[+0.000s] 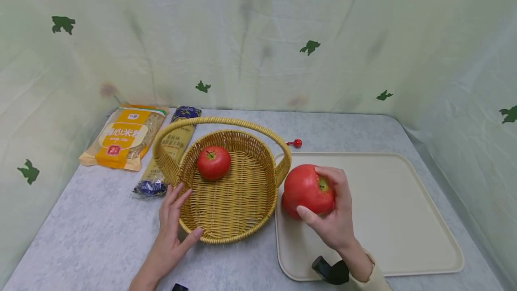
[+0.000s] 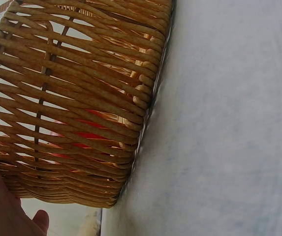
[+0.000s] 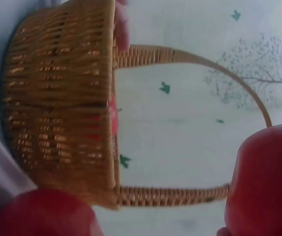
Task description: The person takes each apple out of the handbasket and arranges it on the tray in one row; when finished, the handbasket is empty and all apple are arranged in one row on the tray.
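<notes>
Org. bag (image 1: 125, 138) far L: "心米" legible, rest partial | yel/blue pack (image 1: 175, 140) adj., print blurred | glossy red apple (image 1: 304, 187) w/ greenish stem end, over beige tray (image 1: 387, 214) L end; R hand (image 1: 339, 219) fingers curled round it | 2nd apple (image 3: 47, 214) on tray; 3rd apple (image 1: 214, 163) in round wicker basket (image 1: 238, 192) | L hand (image 1: 171, 232) fingers spread, at basket's near-L rim

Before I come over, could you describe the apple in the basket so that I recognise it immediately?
On the grey table, left of the cream tray, stands a round wicker basket with an arched handle. Inside, toward the far left, lies the red apple, stem up. It alone is in the basket: one similar apple is in the right hand, a third below that.
</notes>
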Available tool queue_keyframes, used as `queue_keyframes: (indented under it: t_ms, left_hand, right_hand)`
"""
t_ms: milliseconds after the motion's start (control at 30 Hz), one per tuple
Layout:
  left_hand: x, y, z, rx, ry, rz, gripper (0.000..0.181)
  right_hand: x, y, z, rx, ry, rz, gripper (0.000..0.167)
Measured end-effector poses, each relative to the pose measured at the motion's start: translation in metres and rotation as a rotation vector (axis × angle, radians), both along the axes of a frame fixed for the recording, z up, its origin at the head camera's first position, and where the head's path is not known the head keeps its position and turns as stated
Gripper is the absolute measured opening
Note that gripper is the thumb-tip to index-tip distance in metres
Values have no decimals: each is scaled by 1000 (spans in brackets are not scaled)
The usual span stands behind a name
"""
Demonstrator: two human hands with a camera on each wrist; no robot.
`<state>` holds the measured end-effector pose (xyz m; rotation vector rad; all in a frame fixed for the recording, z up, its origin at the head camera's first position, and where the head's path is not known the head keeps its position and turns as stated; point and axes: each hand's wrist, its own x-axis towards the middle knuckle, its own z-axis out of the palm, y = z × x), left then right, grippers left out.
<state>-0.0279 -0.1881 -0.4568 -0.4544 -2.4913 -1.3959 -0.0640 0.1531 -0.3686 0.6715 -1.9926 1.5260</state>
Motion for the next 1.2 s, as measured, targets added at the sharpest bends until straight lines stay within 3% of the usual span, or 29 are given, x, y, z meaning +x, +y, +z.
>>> queue_keyframes:
  t_ms: [167, 367, 933, 1200]
  left_hand:
    - [0, 0, 0, 3, -2, -3, 83]
    - [0, 0, 0, 8, -1, -4, 83]
    - [0, 0, 1, 7, -3, -4, 86]
    - [-1, -1, 0, 7, 3, -5, 86]
  right_hand:
    - [0, 16, -4, -14, -64, -45, 75]
    - [-1, 31, -9, 11, -174, -151, 76]
    - [-12, 74, -29, -15, -247, -452, 72]
    - [-22, 99, -45, 0, -272, -549, 68]
